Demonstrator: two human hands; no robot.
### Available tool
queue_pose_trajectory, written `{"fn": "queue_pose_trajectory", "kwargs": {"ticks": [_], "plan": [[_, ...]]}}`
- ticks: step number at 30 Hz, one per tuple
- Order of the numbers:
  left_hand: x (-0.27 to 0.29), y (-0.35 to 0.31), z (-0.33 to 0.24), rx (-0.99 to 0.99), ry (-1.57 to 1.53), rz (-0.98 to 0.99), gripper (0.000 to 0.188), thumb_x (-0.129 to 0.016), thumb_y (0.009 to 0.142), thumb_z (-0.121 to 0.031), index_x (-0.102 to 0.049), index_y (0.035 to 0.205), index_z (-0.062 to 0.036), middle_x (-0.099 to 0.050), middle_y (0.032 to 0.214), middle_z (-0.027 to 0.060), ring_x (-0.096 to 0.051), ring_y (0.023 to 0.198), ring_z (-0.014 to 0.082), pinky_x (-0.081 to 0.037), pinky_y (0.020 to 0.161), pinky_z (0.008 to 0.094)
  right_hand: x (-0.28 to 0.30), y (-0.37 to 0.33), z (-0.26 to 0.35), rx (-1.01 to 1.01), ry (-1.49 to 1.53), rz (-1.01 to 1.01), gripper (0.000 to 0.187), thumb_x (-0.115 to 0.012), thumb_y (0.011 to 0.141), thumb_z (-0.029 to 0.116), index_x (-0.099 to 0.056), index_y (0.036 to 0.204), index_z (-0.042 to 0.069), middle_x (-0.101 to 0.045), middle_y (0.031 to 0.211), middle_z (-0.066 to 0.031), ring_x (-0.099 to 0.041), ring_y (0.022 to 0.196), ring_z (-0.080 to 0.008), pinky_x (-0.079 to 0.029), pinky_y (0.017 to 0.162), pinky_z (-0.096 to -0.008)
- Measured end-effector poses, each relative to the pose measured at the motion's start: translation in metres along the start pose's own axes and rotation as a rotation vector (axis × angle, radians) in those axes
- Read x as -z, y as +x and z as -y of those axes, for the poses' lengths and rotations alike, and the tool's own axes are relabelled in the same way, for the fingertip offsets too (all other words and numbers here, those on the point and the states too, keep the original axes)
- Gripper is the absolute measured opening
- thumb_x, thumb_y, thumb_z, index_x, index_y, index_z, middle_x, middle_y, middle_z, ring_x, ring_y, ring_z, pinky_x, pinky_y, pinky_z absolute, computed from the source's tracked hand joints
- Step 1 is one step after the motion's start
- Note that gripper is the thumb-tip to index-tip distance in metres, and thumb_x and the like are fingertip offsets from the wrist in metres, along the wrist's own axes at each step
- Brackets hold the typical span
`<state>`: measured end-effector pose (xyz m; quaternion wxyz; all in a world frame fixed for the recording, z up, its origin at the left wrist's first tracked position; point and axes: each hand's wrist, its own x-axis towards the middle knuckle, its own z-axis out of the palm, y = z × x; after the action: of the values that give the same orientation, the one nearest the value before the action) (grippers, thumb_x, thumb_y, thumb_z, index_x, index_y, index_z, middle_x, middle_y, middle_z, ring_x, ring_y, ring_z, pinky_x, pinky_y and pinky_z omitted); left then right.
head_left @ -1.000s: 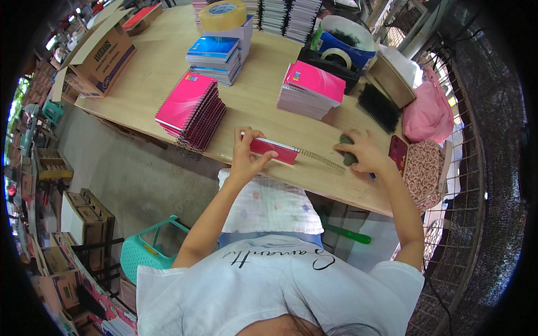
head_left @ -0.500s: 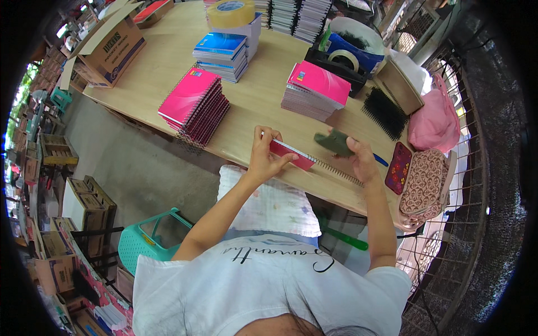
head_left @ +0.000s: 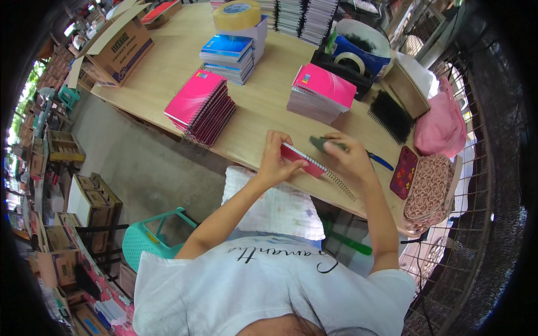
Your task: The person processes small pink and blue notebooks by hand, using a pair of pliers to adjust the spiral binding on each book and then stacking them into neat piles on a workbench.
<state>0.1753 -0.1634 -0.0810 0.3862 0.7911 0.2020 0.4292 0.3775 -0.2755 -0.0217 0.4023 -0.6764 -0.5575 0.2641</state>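
My left hand (head_left: 276, 161) grips a small red-covered notebook (head_left: 303, 161) above the table's near edge, its thumb on the cover. A thin metal spiral (head_left: 341, 187) runs along part of the notebook's edge, and its free end sticks out to the right. Just right of the notebook, my right hand (head_left: 351, 158) is closed on a flat dark green piece (head_left: 318, 144) whose kind I cannot make out. Its fingers are partly blurred and sit above the spiral. Beyond my hands stand a pile of spiral-bound pink notebooks (head_left: 199, 103) and a pile of pink-covered ones without visible spirals (head_left: 324, 89).
A blue-handled tool (head_left: 381, 161), a flowered phone case (head_left: 404, 172) and a patterned pouch (head_left: 428, 187) lie at the right. Behind them are black spirals (head_left: 388, 116) and a tape dispenser (head_left: 344, 70). Blue notebooks (head_left: 227, 53) stand farther back. A green stool (head_left: 147, 241) is at lower left.
My right hand has tipped over and moved left with the green piece, nearer the notebook. Less of the spiral sticks out past the notebook. The whole view has shifted slightly.
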Motion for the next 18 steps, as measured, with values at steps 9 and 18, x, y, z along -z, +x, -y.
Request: {"fn": "queue_pose_trajectory", "kwargs": {"ticks": [9,18], "plan": [[0.002,0.000,0.001,-0.017,-0.005,-0.003,0.055,-0.084,0.069,-0.018,-0.044,0.105,-0.0031,-0.043,0.099,0.0117,-0.046,0.090,0.0270,-0.042,0.078,0.0337,-0.010,0.002,0.013,-0.289,0.521,0.140,0.042,-0.065,0.086,0.033,-0.069,0.101,-0.006,-0.064,0.119,-0.0191,-0.063,0.104,-0.0277,-0.048,0.089,-0.0332],[0.021,-0.001,0.034,0.292,-0.765,0.085,0.039,-0.066,0.081,0.008,-0.046,0.111,-0.0051,-0.050,0.103,0.0040,-0.051,0.097,0.0107,-0.044,0.089,0.0249,-0.023,0.018,0.008,-0.210,0.338,0.141,0.038,-0.066,0.088,0.033,-0.069,0.108,0.001,-0.069,0.104,-0.0116,-0.065,0.092,-0.0220,-0.049,0.084,-0.0329]]}}
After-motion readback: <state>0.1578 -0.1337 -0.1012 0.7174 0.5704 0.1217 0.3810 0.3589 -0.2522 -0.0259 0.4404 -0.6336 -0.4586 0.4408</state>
